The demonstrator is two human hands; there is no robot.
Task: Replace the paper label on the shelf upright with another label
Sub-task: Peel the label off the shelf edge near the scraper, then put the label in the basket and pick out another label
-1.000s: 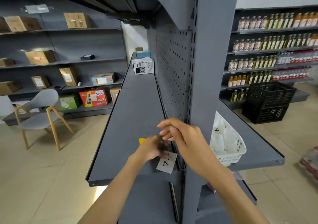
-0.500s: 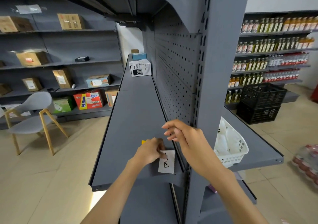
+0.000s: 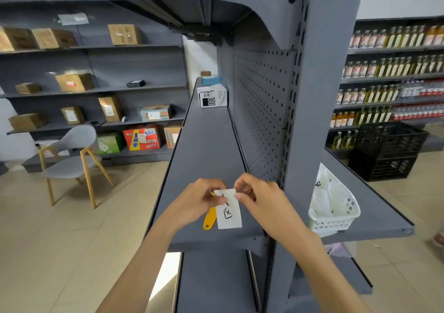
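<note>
A white paper label (image 3: 228, 210) with black handwriting hangs over the grey shelf (image 3: 206, 154). My left hand (image 3: 199, 201) pinches its top left edge and also holds a yellow plastic scraper (image 3: 209, 219) that points down behind the paper. My right hand (image 3: 257, 196) pinches the label's top right corner. Just right of both hands rises the grey shelf upright (image 3: 312, 125); its face shows no label here.
A white plastic basket (image 3: 336, 219) holding more paper labels sits on the right-hand shelf. A white carton (image 3: 212, 95) stands farther along the left shelf. A grey chair (image 3: 69, 158) is in the left aisle, black crates (image 3: 386, 151) on the right floor.
Both hands lifted the label off the shelf and my right hand closed onto its top corner. The yellow scraper now shows below my left hand.
</note>
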